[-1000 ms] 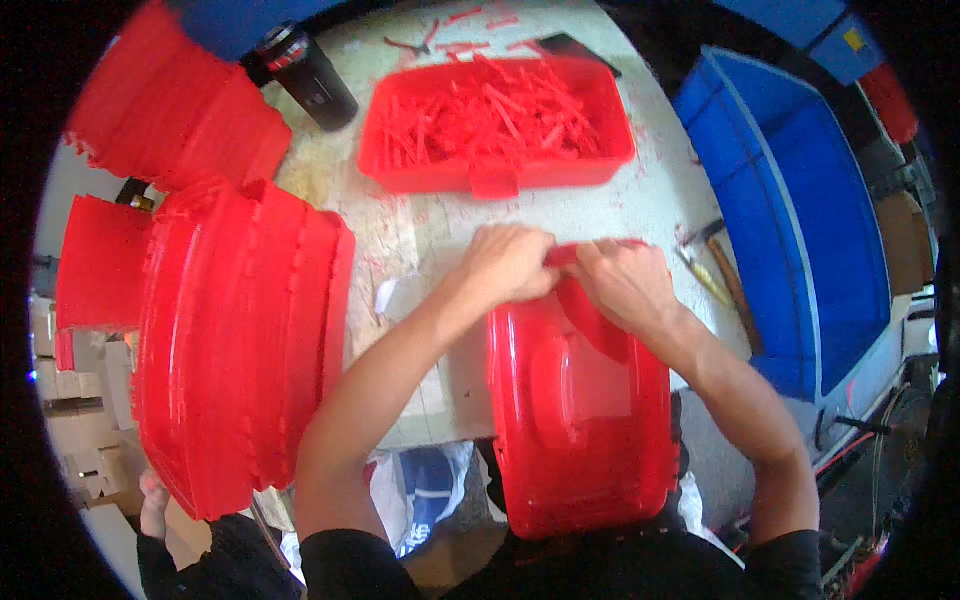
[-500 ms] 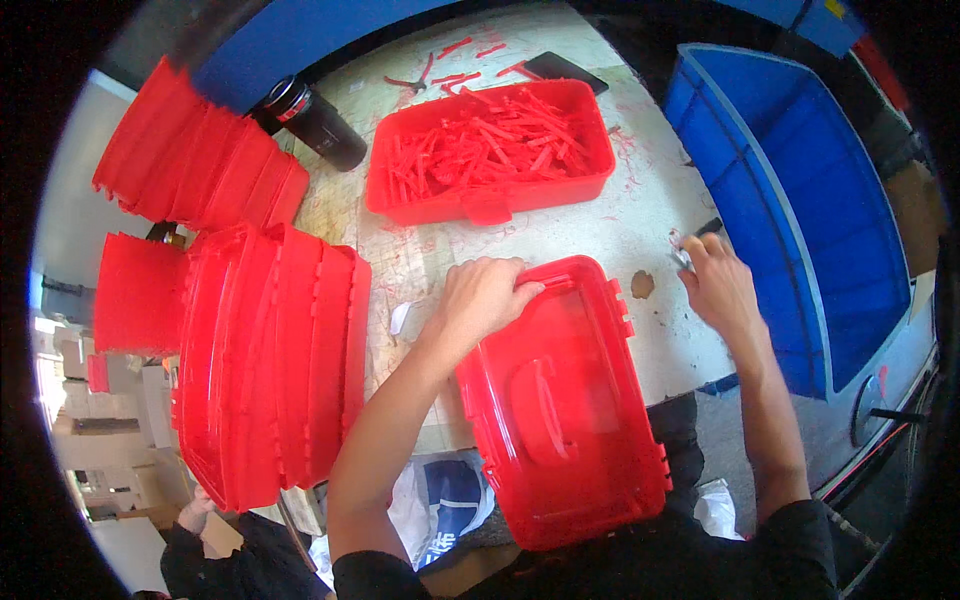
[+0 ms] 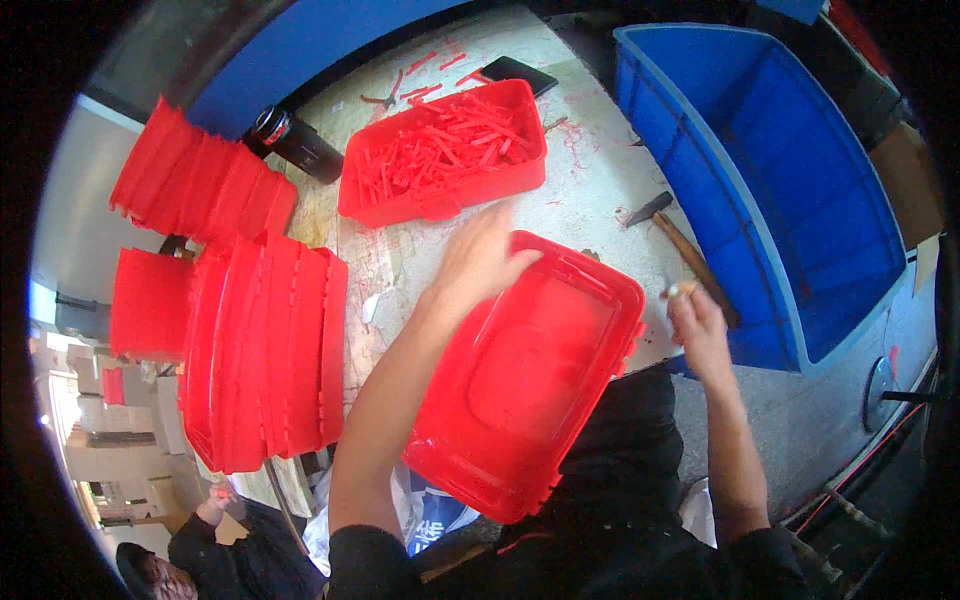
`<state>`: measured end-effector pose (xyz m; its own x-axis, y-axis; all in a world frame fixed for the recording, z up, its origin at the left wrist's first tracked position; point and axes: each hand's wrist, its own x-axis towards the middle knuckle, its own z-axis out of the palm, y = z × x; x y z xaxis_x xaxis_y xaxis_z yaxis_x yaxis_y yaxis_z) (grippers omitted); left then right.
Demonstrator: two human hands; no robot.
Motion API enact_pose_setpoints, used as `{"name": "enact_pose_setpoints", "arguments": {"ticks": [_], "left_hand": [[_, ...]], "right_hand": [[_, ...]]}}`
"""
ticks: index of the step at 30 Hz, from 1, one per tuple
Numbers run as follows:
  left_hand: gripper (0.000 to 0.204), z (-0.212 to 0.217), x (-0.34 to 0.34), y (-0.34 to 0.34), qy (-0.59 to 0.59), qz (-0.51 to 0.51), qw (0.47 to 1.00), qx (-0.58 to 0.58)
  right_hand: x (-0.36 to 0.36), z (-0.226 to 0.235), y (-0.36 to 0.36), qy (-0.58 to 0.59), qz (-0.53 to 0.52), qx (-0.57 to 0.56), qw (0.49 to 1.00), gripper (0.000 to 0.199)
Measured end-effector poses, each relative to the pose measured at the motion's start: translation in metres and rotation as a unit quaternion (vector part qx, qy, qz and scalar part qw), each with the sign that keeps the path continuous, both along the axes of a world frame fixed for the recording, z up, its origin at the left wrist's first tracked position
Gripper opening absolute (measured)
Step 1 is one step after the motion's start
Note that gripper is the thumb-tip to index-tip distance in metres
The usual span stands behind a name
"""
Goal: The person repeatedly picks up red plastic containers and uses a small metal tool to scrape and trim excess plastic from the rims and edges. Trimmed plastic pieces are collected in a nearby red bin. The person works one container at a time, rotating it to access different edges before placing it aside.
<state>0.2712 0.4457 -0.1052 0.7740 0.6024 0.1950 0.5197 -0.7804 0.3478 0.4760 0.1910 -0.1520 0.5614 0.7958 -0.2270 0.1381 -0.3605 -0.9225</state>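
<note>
My left hand (image 3: 480, 262), blurred by motion, grips the upper left edge of a red plastic box lid (image 3: 525, 375), with the thumb over its rim. The lid is tilted, its lower end near my lap, and has a sunken middle and notched tabs along one side. Beyond the lid's right edge, my right hand (image 3: 700, 325) is closed on a small object with a pale, shiny tip (image 3: 682, 289); its kind is not clear. A hammer (image 3: 690, 248) with a wooden handle lies above that hand, beside the blue crate.
A red bin (image 3: 450, 195) full of red plastic strips stands on the table (image 3: 590, 150). Stacked red shells (image 3: 270, 350) rise at left near a black bottle (image 3: 297, 145). Pliers (image 3: 385, 98) and a dark flat object (image 3: 518, 75) lie behind. At right stands a large blue crate (image 3: 740, 190). Another person (image 3: 240, 545) is at lower left.
The lid has turned clockwise, its lower end swinging left. My right hand has moved down and slightly left with the small object, away from the hammer, which now shows more fully.
</note>
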Motion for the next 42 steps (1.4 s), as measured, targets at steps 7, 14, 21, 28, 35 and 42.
{"name": "enact_pose_setpoints", "arguments": {"ticks": [7,14,21,28,35,42], "left_hand": [[0.029,-0.02,-0.022,-0.001,0.121,0.025,0.984,-0.128],[0.027,-0.01,0.012,-0.024,0.167,-0.145,0.97,-0.102],[0.025,-0.017,0.017,-0.041,0.138,-0.115,0.983,-0.038],[0.03,-0.017,0.02,-0.04,0.123,-0.108,0.986,-0.029],[0.038,-0.024,0.022,-0.04,0.099,-0.097,0.99,-0.005],[0.037,-0.025,0.022,-0.039,0.095,-0.097,0.991,0.007]], "right_hand": [[-0.064,-0.011,-0.038,0.316,0.015,0.103,0.943,0.02],[-0.025,-0.002,-0.03,0.21,0.072,0.038,0.974,0.021],[-0.03,-0.012,0.012,0.201,0.114,-0.002,0.973,0.033],[-0.036,-0.004,0.024,0.179,0.093,0.008,0.979,0.037],[-0.03,-0.009,0.025,0.214,0.105,-0.002,0.971,0.028],[-0.035,-0.009,0.024,0.253,0.085,0.012,0.964,0.02]]}}
